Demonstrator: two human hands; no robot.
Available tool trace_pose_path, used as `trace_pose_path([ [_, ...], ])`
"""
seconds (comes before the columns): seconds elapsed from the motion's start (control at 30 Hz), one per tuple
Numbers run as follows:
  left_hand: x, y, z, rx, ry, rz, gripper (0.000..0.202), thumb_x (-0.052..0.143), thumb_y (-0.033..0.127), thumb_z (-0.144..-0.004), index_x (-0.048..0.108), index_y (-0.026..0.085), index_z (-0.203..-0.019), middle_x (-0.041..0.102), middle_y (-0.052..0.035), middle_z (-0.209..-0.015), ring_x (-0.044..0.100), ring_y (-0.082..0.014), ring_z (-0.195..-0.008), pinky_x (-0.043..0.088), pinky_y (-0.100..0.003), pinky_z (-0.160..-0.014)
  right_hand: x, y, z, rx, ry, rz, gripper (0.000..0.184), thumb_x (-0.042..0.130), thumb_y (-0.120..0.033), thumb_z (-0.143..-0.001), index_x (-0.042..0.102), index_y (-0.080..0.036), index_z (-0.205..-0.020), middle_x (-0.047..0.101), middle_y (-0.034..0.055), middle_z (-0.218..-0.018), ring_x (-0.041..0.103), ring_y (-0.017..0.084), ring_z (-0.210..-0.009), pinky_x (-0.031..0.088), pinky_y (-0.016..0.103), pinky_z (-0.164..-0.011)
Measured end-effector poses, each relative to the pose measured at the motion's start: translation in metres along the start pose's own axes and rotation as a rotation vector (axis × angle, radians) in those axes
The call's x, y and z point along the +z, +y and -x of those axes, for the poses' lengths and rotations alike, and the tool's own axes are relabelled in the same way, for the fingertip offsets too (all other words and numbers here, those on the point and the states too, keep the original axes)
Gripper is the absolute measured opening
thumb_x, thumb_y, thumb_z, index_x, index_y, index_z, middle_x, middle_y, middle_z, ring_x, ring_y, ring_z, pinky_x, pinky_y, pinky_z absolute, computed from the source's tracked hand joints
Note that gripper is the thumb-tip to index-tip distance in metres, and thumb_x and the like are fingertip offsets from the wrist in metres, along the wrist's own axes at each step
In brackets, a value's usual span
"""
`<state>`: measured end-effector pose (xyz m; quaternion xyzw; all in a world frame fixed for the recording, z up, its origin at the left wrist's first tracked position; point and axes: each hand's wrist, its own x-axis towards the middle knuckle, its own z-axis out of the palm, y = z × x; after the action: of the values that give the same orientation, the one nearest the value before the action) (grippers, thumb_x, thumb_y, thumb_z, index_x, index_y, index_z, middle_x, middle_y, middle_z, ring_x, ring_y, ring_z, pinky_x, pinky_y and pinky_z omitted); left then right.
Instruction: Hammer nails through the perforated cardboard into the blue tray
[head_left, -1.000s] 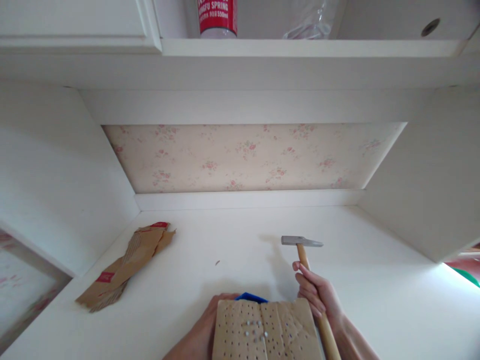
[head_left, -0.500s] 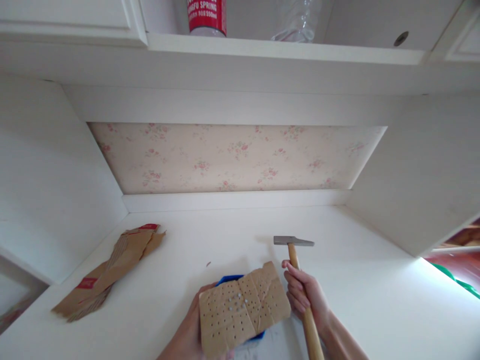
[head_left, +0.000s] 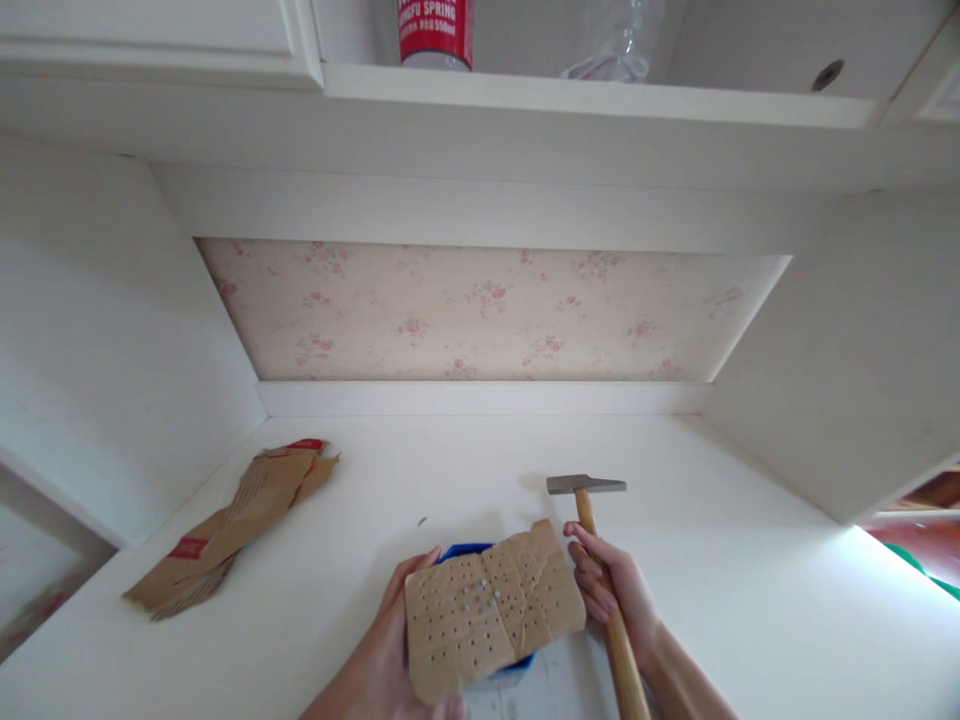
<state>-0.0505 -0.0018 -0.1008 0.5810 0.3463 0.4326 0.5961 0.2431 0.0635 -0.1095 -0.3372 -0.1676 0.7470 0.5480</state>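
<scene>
My left hand (head_left: 386, 635) is closed on the left edge of a brown cardboard piece (head_left: 450, 640), thumb along its upper left corner. Rows of small holes dot the cardboard, and several grey nail heads (head_left: 480, 590) cluster near its middle. Under it a blue-rimmed container (head_left: 466, 549) shows in part; whether my left fingers also grip that container is hidden. In my right hand (head_left: 615, 580) is a hammer (head_left: 586, 485), held by its wooden handle with the metal head up and away from me. The right fingers are close to the cardboard's right edge.
Torn brown cardboard (head_left: 240, 520) lies at the left of the white counter (head_left: 450, 450). A small brown scrap (head_left: 422, 521) rests beyond the container. Overhead, a shelf (head_left: 585, 95) bears a red-labelled bottle (head_left: 436, 30) and a clear plastic bottle (head_left: 619, 45). White side panels flank the counter.
The view has shifted slightly, so the surroundings sit farther right. My left thumb now shows over the cardboard's upper left corner. The hammer stays in my right hand.
</scene>
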Motion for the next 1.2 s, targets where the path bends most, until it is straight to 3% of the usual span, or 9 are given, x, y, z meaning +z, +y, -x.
trace_pose_path([
  [0.3,0.001,0.003,0.002,-0.022,-0.002,0.051,0.110,0.086,0.059,-0.062,0.027,0.028,-0.149,0.025,-0.0152,-0.154,0.030,-0.0400,-0.142,0.027,-0.050,-0.115,0.002,0.001,0.002,-0.001,0.020,-0.019,0.010,0.070,-0.027,-0.085,0.067,-0.017,-0.082,0.042,-0.0145,-0.040,0.027,-0.001,-0.021,0.031,0.011,-0.018],
  [0.4,0.003,-0.001,0.000,0.011,0.052,0.069,0.112,0.087,0.060,-0.058,0.032,0.026,-0.149,0.028,-0.0156,-0.152,0.033,-0.0410,-0.141,0.026,-0.050,-0.115,0.003,0.001,0.002,-0.004,0.027,-0.017,0.012,0.072,-0.027,-0.083,0.067,-0.017,-0.081,0.042,-0.0144,-0.040,0.026,-0.001,-0.022,0.031,0.011,-0.017],
  [0.53,0.002,-0.008,0.001,0.038,0.128,0.032,0.115,0.087,0.063,-0.054,0.034,0.023,-0.149,0.025,-0.0168,-0.154,0.025,-0.0426,-0.144,0.020,-0.051,-0.118,0.004,0.002,0.000,-0.010,0.035,-0.014,0.014,0.074,-0.028,-0.080,0.067,-0.016,-0.080,0.042,-0.0147,-0.040,0.025,-0.002,-0.022,0.031,0.011,-0.017],
  [0.67,-0.002,-0.010,0.002,0.011,0.088,0.008,0.117,0.085,0.064,-0.058,0.027,0.023,-0.152,0.024,-0.0170,-0.157,0.020,-0.0422,-0.146,0.018,-0.053,-0.118,0.003,0.003,-0.001,-0.012,0.034,-0.006,0.017,0.077,-0.029,-0.078,0.067,-0.016,-0.081,0.042,-0.0152,-0.040,0.025,-0.002,-0.022,0.031,0.011,-0.018],
  [0.83,-0.009,-0.008,0.003,-0.050,0.060,-0.017,0.113,0.083,0.067,-0.059,0.030,0.024,-0.150,0.027,-0.0167,-0.157,0.025,-0.0423,-0.145,0.017,-0.053,-0.119,0.002,0.001,-0.003,-0.006,0.039,0.009,0.020,0.079,-0.032,-0.076,0.066,-0.018,-0.081,0.041,-0.0157,-0.040,0.026,-0.002,-0.022,0.029,0.011,-0.018],
  [1.0,-0.013,-0.014,0.000,0.005,0.031,-0.045,0.106,0.085,0.062,-0.059,0.034,0.025,-0.144,0.033,-0.0177,-0.151,0.029,-0.0423,-0.142,0.014,-0.054,-0.118,0.001,0.002,-0.003,-0.021,0.060,0.034,0.021,0.078,-0.034,-0.076,0.065,-0.019,-0.082,0.041,-0.0161,-0.041,0.027,-0.002,-0.021,0.028,0.010,-0.019],
  [1.2,-0.013,-0.023,-0.001,0.019,0.061,0.073,0.113,0.086,0.069,-0.050,0.038,0.024,-0.141,0.032,-0.0178,-0.152,0.017,-0.0451,-0.146,0.016,-0.055,-0.118,-0.002,0.005,-0.004,-0.039,0.071,0.075,0.026,0.079,-0.037,-0.075,0.060,-0.020,-0.083,0.038,-0.0174,-0.043,0.027,-0.001,-0.022,0.026,0.011,-0.021],
])
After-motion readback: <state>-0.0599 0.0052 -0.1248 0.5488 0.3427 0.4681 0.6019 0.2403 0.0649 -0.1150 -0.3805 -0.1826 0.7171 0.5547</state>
